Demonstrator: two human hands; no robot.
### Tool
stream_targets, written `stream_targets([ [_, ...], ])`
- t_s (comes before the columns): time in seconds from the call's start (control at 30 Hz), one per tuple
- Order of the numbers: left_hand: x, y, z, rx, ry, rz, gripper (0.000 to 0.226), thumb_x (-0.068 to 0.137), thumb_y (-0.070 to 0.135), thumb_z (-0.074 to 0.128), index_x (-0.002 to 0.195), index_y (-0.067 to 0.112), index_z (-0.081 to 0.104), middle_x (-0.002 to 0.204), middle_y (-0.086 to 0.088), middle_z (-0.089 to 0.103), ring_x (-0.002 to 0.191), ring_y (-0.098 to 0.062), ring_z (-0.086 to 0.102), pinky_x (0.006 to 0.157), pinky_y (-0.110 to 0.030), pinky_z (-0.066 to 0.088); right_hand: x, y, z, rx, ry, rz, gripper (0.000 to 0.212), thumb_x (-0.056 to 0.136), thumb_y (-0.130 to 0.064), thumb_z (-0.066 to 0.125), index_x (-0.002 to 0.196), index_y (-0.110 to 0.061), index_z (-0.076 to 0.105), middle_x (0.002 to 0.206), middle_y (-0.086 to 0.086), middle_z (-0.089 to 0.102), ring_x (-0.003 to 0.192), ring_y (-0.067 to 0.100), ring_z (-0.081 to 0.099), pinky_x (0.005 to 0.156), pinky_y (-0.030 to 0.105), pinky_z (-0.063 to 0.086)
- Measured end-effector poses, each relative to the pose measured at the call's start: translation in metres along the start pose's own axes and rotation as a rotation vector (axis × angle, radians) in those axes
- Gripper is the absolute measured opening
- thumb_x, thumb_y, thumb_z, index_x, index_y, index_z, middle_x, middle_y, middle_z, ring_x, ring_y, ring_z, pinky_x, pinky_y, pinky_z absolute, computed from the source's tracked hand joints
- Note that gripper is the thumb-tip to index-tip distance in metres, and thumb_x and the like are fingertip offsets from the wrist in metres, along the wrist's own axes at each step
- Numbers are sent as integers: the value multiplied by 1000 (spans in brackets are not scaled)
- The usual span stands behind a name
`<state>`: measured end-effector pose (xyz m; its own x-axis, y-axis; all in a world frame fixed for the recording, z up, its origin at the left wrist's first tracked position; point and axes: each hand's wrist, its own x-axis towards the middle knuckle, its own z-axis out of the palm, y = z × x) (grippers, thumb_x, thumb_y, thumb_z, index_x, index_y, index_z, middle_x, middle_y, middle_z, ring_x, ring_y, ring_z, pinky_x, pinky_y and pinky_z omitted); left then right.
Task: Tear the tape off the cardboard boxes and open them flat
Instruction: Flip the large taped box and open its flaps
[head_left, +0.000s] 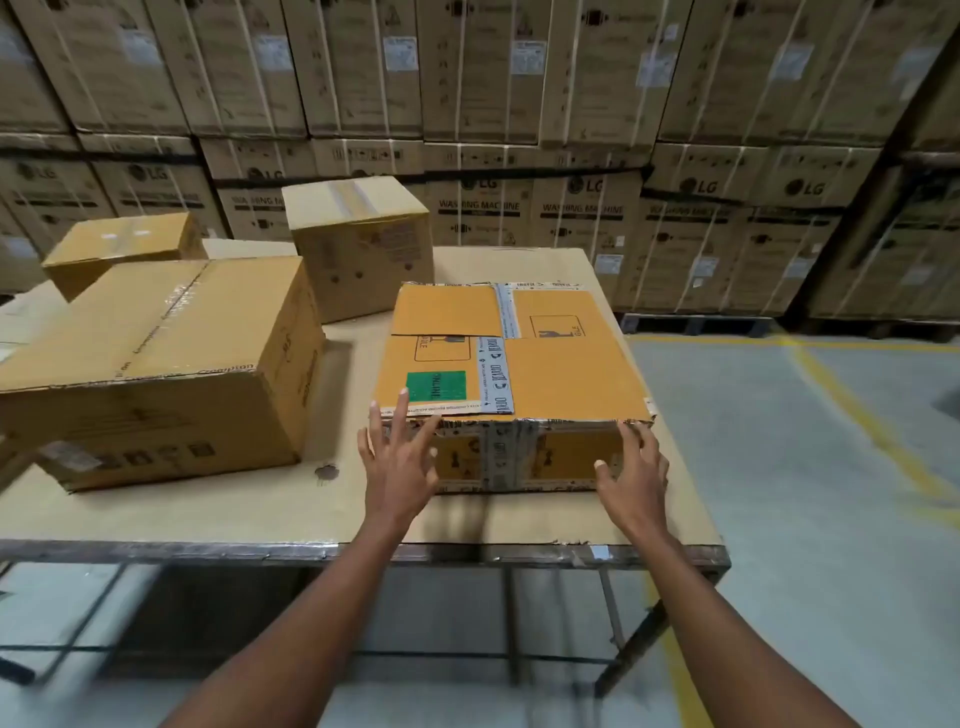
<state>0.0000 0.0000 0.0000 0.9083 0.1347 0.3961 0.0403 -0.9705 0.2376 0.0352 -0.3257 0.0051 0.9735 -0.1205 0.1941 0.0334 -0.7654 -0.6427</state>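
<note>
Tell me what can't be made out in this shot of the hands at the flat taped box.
- Flat box, head view: its far side and underside are hidden by its own body.
- Printed tape: lettering too small to read.
- Left hand, right hand: palms face away, contact with the box unclear.
- Large box: cut off by the left edge.

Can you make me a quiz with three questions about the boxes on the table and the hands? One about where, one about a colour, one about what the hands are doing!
1. Where is the flat orange box?
A. On the floor
B. On the table, right in front of the person
C. On top of another box

2. What colour is the sticker on it?
A. Green
B. Red
C. Blue

3. How are the hands?
A. Fists
B. Holding scissors
C. Open, fingers spread

Answers: B, it sits on the table at the near edge. A, the sticker is green. C, the left hand and right hand reach with straight fingers at the box's front corners.
</note>
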Motion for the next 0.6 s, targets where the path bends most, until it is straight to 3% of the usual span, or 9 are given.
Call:
stream_targets([
  [0.2, -14, 2, 19, -117, -22, -166, 89, 89, 26, 77, 162, 35, 27, 173, -5, 14, 159, -38, 6, 115, -73, 28, 4, 13, 8, 121, 135, 20, 76, 87, -13, 77, 147, -28, 33, 158, -8, 23, 135, 32, 40, 105, 55, 48],
  [0.27, -17, -1, 26, -116, 27, -197, 92, 88, 25, 78, 163, 36, 26, 174, -7, 7, 159, -41, 3, 116, -71, 29, 12, 22, 9, 200, 157, 37, 86, 86, -14, 79, 151, -29, 25, 158, -5, 24, 136, 32, 41, 101, 53, 52],
  [0.37, -19, 0, 28, -125, 49, -220, 91, 90, 22, 77, 163, 40, 27, 175, -9, -8, 157, -48, -2, 113, -71, 28, 21, 39, 14, 345, 92, 177, 99, 89, -18, 79, 158, -36, 10, 164, 4, 28, 144, 34, 36, 106, 53, 46],
  [0.43, -22, 1, 30, -185, 67, -210, 93, 91, 16, 76, 164, 39, 24, 174, -8, -14, 157, -45, 2, 114, -70, 29, 24, 50, 20, 377, 14, 236, 95, 91, -28, 78, 159, -36, 13, 164, 5, 32, 148, 32, 32, 113, 56, 39],
  [0.6, -29, 11, 36, -420, 128, -358, 103, 92, 6, 72, 166, 36, 7, 173, 5, -18, 153, -16, 3, 108, -39, 39, 31, 70, 30, 445, -150, 317, 91, 89, -43, 78, 160, -33, 21, 165, 4, 34, 150, 33, 34, 117, 57, 36],
])
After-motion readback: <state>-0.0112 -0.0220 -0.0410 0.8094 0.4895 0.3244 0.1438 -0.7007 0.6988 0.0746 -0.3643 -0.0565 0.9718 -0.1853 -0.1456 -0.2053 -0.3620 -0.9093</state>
